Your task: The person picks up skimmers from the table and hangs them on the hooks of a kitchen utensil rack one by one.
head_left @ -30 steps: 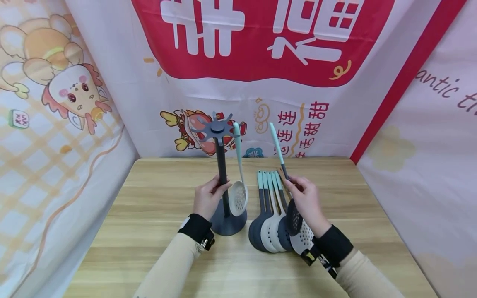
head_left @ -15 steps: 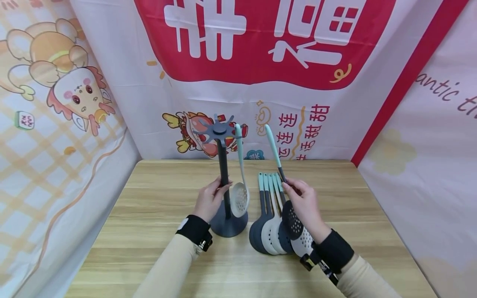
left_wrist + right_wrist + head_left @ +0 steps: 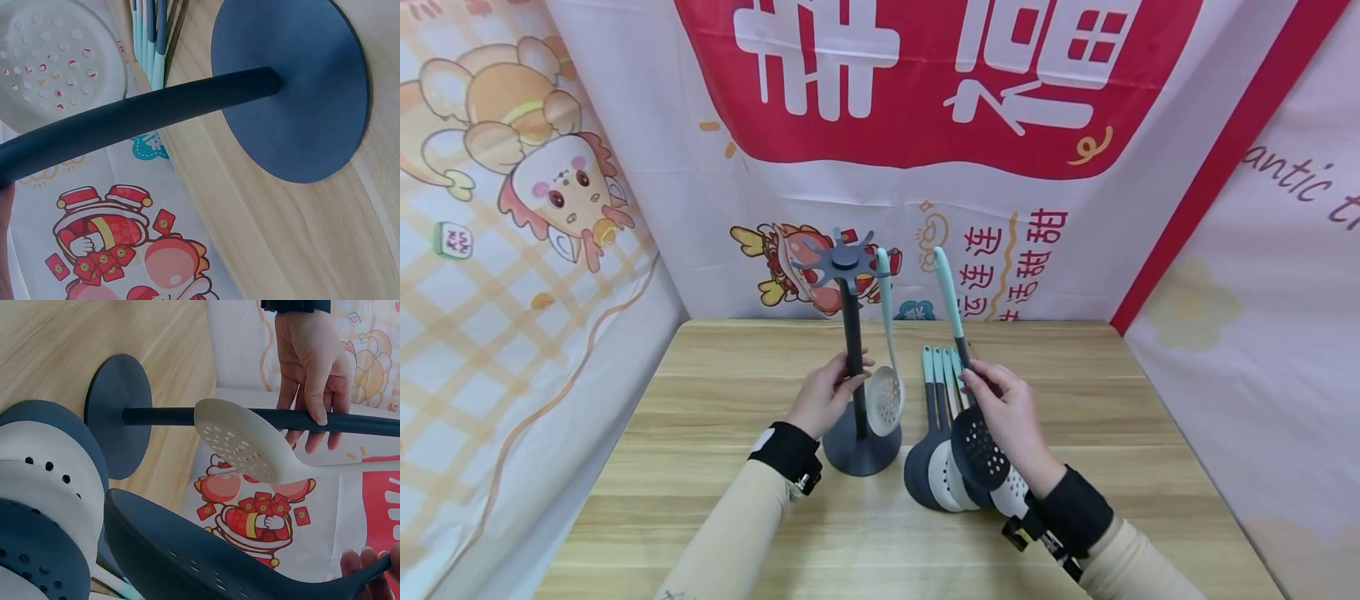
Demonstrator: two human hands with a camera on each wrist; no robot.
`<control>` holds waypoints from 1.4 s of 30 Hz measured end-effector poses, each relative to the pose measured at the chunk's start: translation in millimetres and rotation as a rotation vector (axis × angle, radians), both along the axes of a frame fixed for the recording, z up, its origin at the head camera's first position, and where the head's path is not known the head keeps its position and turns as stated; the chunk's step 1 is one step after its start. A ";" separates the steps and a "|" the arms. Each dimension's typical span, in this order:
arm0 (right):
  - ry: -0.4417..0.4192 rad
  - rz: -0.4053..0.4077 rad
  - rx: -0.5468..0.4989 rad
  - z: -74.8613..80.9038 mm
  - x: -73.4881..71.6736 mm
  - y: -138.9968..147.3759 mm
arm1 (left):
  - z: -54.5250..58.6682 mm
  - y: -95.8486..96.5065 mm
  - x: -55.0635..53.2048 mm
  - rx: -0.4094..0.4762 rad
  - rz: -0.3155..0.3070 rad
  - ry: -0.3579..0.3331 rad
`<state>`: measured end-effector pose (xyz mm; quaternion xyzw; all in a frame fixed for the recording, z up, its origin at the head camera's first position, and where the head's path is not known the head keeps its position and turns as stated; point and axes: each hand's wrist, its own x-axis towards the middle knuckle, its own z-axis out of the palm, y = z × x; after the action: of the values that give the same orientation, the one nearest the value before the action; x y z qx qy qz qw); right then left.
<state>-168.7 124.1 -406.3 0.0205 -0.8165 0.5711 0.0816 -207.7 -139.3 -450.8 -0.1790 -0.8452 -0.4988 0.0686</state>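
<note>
My left hand (image 3: 826,395) grips the pole of a dark utensil stand (image 3: 853,329), which stands upright on its round base (image 3: 300,125). A white skimmer (image 3: 885,402) with a mint handle hangs from the stand's top, on the right side. In my right hand (image 3: 1017,421) is a dark skimmer (image 3: 976,448), pinched at its shaft; its mint handle points up and its holed bowl hangs low. This bowl (image 3: 181,547) fills the lower part of the right wrist view, apart from the hanging skimmer (image 3: 240,440). Only my right fingertips show there.
Right of the stand, a row of several utensils (image 3: 925,479) lies overlapping on the wooden table (image 3: 700,467), mint handles toward the back. The held skimmer partly covers them. A printed cloth (image 3: 790,187) hangs behind the table, and others flank it.
My right hand has moved slightly left with the dark skimmer, whose bowl has turned more toward the head camera. My left hand stays on the pole.
</note>
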 end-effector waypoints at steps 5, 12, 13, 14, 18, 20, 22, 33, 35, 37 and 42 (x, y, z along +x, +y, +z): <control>-0.003 0.007 -0.001 2.0 1.8 -3.0 | 0.9 -0.3 -0.5 0.017 0.040 -0.002; 0.015 0.019 -0.014 1.9 4.0 -5.6 | -3.4 -0.3 -1.8 0.039 0.053 0.001; 0.014 0.021 -0.014 1.7 4.1 -5.7 | -3.8 -0.1 -1.6 0.038 0.053 0.009; 0.012 0.022 -0.016 2.0 4.5 -6.2 | -4.1 0.0 -1.3 0.036 0.055 0.018; 0.005 0.024 -0.023 3.5 5.9 -7.5 | -4.3 1.7 0.3 0.026 0.067 0.059; 0.006 0.024 -0.022 4.3 6.7 -8.4 | -4.3 2.9 1.0 0.024 0.075 0.079; 0.009 0.023 -0.017 4.4 7.3 -8.9 | -4.3 4.1 1.6 0.022 0.082 0.093; 0.030 0.034 -0.007 7.9 12.9 -11.8 | -6.7 9.8 3.9 0.033 0.114 0.119; 0.036 0.036 -0.008 8.5 13.8 -12.4 | -6.9 10.7 5.1 0.034 0.127 0.128; 0.042 0.037 -0.009 9.3 14.6 -13.1 | -7.8 11.6 5.9 0.034 0.145 0.140; 0.060 0.042 -0.017 9.9 16.0 -14.9 | -11.7 13.5 6.7 0.043 0.181 0.180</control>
<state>-152.7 109.2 -396.4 0.0539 -0.8083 0.5786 0.0941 -201.0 -125.8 -462.6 -0.1444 -0.8374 -0.4906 0.1927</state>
